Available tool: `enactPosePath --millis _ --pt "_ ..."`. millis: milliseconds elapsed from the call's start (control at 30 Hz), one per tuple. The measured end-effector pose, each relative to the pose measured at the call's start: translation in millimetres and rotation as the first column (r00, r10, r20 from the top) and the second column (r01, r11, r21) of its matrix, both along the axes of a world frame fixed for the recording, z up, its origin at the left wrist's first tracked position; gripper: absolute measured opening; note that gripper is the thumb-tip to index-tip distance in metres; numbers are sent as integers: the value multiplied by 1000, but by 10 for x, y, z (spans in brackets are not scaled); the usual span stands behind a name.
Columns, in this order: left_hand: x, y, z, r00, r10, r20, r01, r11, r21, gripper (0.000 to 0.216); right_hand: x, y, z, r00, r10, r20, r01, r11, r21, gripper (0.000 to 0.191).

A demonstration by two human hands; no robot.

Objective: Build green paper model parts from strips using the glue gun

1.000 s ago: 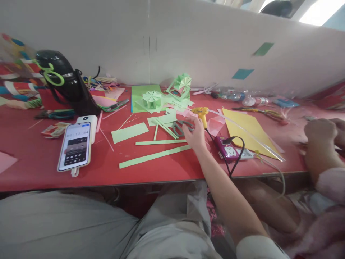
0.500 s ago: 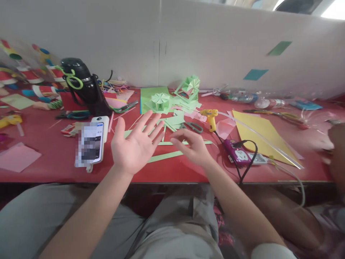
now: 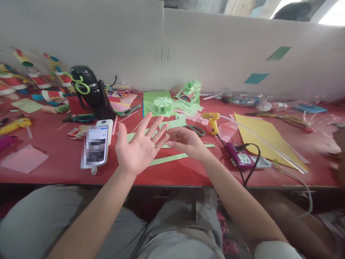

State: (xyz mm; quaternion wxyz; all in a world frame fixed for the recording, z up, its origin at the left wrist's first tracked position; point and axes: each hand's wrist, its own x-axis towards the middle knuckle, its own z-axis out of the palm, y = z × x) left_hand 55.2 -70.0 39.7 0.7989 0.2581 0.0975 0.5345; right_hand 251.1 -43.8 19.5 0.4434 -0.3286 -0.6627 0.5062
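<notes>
My left hand (image 3: pixel 137 149) is held palm up above the front of the red table, its fingers spread and nothing on the palm. Close to its little finger is my right hand (image 3: pixel 187 143), with loosely bent fingers and the thumb apart from them; I see nothing in it. Whether the two hands touch is hard to tell. Below them lie light green paper strips (image 3: pixel 169 159). Behind stand a folded green paper ornament (image 3: pixel 162 104) and a second one (image 3: pixel 192 90). Grey-handled scissors (image 3: pixel 198 130) lie just beyond my right hand.
A yellow glue gun (image 3: pixel 212 120) and a purple power socket (image 3: pixel 239 156) with cables are on the right, near yellow paper (image 3: pixel 265 138). To the left are a phone (image 3: pixel 97 147) and a black flask (image 3: pixel 90 95). Another person's arm (image 3: pixel 339 144) shows at the right edge.
My right hand has come closer to the fingertips of my left hand. The view has shifted slightly, so the table things sit a little lower and further right.
</notes>
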Motion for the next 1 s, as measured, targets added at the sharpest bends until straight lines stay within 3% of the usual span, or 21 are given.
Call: enactPosePath --millis 100,200,367,500,700,833,1000 --pt "9 35 -27 1000 -15 -5 15 1000 6 79 13 87 15 998 60 -13 -60 998 -12 28" --pt "20 78 -59 1000 -9 -3 9 1000 7 78 30 143 -25 999 33 -18 -32 998 45 23" --pt "-9 141 -95 999 -22 -29 21 999 -27 74 97 173 -106 981 -16 191 -30 972 234 27" --pt "-61 174 -93 996 -55 -73 53 998 -32 74 93 158 -104 975 -1 224 -55 969 242 32" --pt "-86 119 -20 991 -51 -125 56 998 38 75 116 206 -121 978 -196 73 183 971 154 38" --pt "-89 65 41 994 -67 -91 66 998 -18 77 142 261 -154 975 -221 -10 221 972 80 46" --pt "-108 58 36 992 -88 -90 88 996 -9 81 171 347 -185 920 -379 -102 385 922 41 54"
